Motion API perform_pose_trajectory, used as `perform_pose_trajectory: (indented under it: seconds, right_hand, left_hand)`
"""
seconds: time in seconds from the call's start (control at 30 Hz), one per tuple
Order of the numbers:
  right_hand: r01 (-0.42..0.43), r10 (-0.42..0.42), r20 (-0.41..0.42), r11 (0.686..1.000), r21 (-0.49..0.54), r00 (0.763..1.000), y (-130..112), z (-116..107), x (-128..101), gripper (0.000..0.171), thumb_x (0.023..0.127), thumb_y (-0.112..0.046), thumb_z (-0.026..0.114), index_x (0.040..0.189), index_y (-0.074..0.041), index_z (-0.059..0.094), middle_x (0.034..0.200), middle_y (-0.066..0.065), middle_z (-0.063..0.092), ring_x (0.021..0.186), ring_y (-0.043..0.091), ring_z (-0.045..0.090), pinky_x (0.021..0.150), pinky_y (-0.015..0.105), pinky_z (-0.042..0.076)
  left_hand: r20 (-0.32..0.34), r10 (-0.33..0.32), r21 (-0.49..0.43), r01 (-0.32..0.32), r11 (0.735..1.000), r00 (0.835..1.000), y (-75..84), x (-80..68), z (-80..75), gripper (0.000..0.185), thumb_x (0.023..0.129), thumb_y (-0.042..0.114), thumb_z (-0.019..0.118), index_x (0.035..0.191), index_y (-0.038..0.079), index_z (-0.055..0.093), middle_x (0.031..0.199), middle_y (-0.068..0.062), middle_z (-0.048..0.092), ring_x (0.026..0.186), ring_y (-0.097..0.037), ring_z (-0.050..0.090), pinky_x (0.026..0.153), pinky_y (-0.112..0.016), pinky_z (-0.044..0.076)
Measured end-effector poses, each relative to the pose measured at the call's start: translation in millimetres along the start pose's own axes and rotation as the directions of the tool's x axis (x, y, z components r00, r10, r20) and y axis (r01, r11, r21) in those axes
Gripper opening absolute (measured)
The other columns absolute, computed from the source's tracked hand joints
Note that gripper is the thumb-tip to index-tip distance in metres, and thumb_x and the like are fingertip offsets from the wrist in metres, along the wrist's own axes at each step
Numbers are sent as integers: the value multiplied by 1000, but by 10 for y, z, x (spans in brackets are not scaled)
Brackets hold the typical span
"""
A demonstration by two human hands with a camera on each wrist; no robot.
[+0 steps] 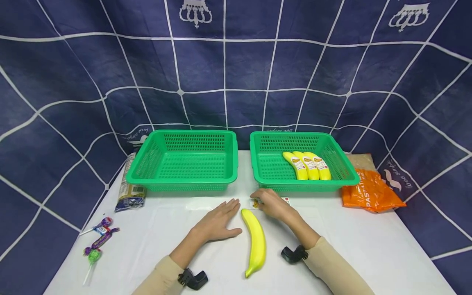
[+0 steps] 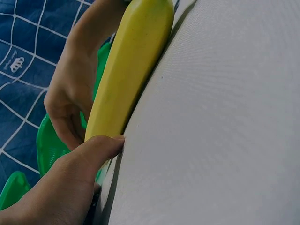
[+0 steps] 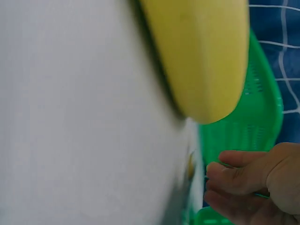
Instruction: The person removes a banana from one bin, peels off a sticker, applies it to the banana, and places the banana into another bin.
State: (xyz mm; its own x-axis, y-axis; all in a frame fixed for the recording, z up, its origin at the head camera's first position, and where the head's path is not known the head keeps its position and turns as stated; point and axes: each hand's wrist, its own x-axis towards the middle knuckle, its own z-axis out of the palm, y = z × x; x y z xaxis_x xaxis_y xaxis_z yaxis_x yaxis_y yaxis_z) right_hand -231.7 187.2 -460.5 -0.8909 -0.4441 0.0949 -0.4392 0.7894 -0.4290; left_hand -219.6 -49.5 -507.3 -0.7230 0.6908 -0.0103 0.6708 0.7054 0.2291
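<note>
**One banana loose on the table, three in the basket**

My right hand (image 1: 272,203) had its fingers curled down over a small label (image 1: 255,202) lying at the far tip of the loose banana (image 1: 256,240); they seemed to pinch it, though I could not tell how firmly. My left hand (image 1: 216,223) lay flat on the white table (image 1: 368,246), fingers straight and together, thumb just beside the banana's far end, holding nothing.

The banana lay lengthwise between my forearms, bare of any label as far as the views showed. Beyond my right hand stood the right green basket (image 1: 258,164) with three labelled bananas (image 1: 307,164) side by side in it. The left green basket (image 1: 147,168) held nothing.

As I judged it, three were labelled and put away; this one remained to be labelled and set in the basket.

Further out lay an orange bag (image 1: 370,192) at far right, a dark packet (image 1: 130,188) at left, and lollipops (image 1: 97,241) near the left edge.
</note>
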Motion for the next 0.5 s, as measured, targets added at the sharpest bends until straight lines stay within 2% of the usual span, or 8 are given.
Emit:
perform_pose_trajectory:
  seconds: [0.13, 0.23, 0.37, 0.5]
  right_hand:
    - [66, -64, 47, 996, -65, 997, 61, 41, 84, 32, 81, 13, 64, 110, 0, 71, 105, 10, 72, 102, 25, 67, 90, 38, 56]
    - [99, -94, 55, 991, -87, 994, 95, 63, 131, 32, 79, 14, 66, 108, 0, 72, 99, 9, 72, 90, 19, 66, 80, 31, 58]
    - [137, -133, 49, 984, -114, 990, 116, 94, 184, 31, 78, 14, 69, 104, -2, 73, 90, 6, 70, 78, 12, 61, 69, 24, 55]
    - [176, -175, 24, 976, -130, 984, 120, 126, 217, 29, 77, 12, 71, 100, -5, 75, 89, 4, 70, 76, 11, 63, 68, 22, 54]
  left_hand:
    - [3, 4, -6, -4, 1000, 1000, 0, 1, 2, 87, 89, 68, 45, 152, 8, 34, 161, -4, 28, 150, -19, 26, 122, -36, 25]
    - [5, 12, -9, -12, 1000, 1000, 4, 8, 4, 88, 90, 68, 45, 152, 8, 33, 161, -4, 28, 150, -19, 25, 123, -36, 24]
    - [5, 10, -2, -10, 1000, 1000, 0, 11, 7, 88, 90, 69, 44, 152, 8, 33, 161, -4, 28, 150, -18, 25, 123, -35, 23]
    - [1, 6, 10, -6, 1000, 1000, -13, -2, -4, 87, 90, 69, 44, 152, 8, 34, 161, -3, 29, 150, -18, 26, 123, -35, 24]
